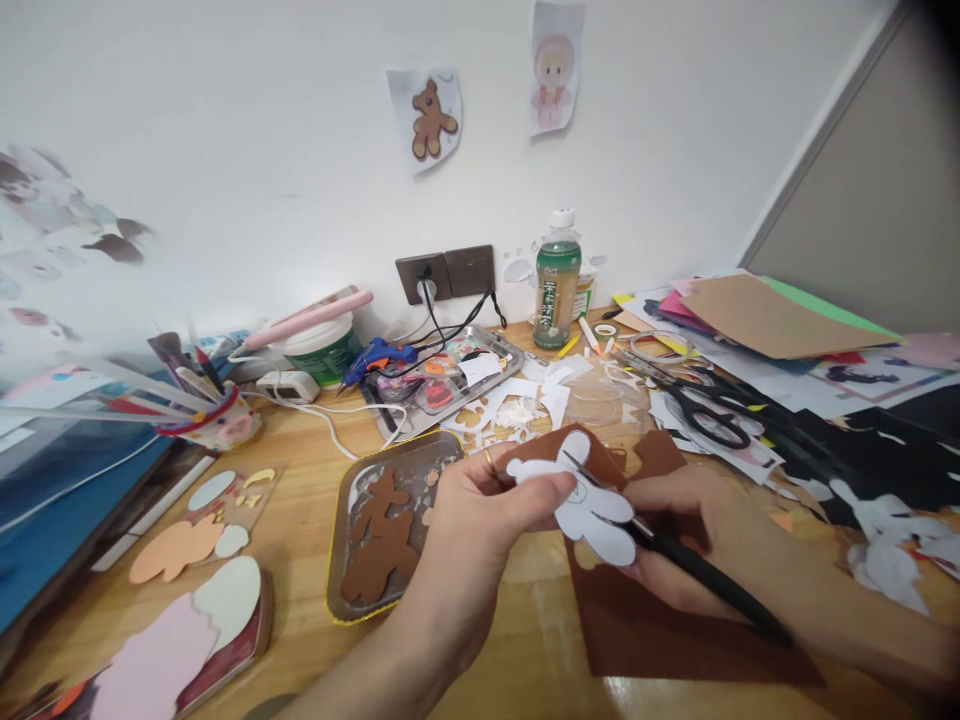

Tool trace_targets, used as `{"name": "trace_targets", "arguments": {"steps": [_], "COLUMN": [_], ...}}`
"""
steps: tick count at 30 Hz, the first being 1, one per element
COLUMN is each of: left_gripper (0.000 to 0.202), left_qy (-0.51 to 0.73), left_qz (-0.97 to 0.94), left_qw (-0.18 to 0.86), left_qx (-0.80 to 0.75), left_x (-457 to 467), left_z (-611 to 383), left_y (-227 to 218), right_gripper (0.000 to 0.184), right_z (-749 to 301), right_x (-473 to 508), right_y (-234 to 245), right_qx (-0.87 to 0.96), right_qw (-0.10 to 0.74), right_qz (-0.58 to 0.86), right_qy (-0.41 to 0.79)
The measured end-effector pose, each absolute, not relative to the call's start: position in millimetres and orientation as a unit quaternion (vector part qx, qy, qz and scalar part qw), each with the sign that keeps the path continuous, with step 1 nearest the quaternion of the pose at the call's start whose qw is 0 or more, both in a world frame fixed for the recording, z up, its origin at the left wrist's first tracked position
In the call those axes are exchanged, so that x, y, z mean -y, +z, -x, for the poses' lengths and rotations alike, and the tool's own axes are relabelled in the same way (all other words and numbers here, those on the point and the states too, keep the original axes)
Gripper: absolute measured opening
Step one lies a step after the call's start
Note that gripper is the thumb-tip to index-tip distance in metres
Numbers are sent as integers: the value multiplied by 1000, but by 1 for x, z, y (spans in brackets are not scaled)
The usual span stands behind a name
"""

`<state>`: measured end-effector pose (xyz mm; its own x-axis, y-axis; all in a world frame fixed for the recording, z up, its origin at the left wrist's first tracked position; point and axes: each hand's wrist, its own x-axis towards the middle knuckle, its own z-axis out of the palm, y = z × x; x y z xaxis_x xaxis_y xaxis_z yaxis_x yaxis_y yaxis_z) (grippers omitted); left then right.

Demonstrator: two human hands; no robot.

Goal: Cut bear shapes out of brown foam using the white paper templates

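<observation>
My left hand (499, 510) pinches a white paper bear cutout (592, 500) between thumb and fingers. Behind the cutout is brown craft sheet (622, 610), which hangs down over the wooden table. My right hand (686, 535) is closed round black-handled scissors (712, 580). Their blades lie at the cutout's right side, by its arm and leg; part of the blades is hidden by the paper. Left of my hands, a shallow tray (352, 470) with a yellow rim holds several brown cut shapes (382, 550).
A bottle (557, 290) stands by the wall. Behind the hands are paper scraps (517, 400), a grey tray (487, 385) and a blue glue gun (379, 360). Another pair of scissors (712, 415) and stacked coloured sheets (787, 315) lie right. Pastel cutouts (161, 650) are at left.
</observation>
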<state>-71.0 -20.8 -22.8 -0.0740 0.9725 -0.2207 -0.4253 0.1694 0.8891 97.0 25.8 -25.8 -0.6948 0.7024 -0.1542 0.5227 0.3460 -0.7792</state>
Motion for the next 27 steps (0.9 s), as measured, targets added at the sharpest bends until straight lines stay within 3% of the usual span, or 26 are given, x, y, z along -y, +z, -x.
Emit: {"name": "trace_targets", "arguments": {"steps": [6,14,19,27], "left_gripper": [8,7,5,7], "left_qy": [559,553,544,543], "left_qz": [-271,-270,-294,-310], "left_qw": [632,640,624,615], "left_qx": [-463,-460,-478,-480], "left_x": [20,18,19,21], "left_z": [70,70,71,73], "left_y": [-18,-16,-14,-19], "right_gripper": [13,3,21,8], "right_z": [-96,-99,-99,-102], "right_x": [-30,-30,-30,-32], "right_y": [-28,-42,-46,-48], "right_qx": [823,795,783,780], "right_qw": [97,126,148,142], "right_qz": [374,363,341,349], "right_qy": [416,469,498,499]}}
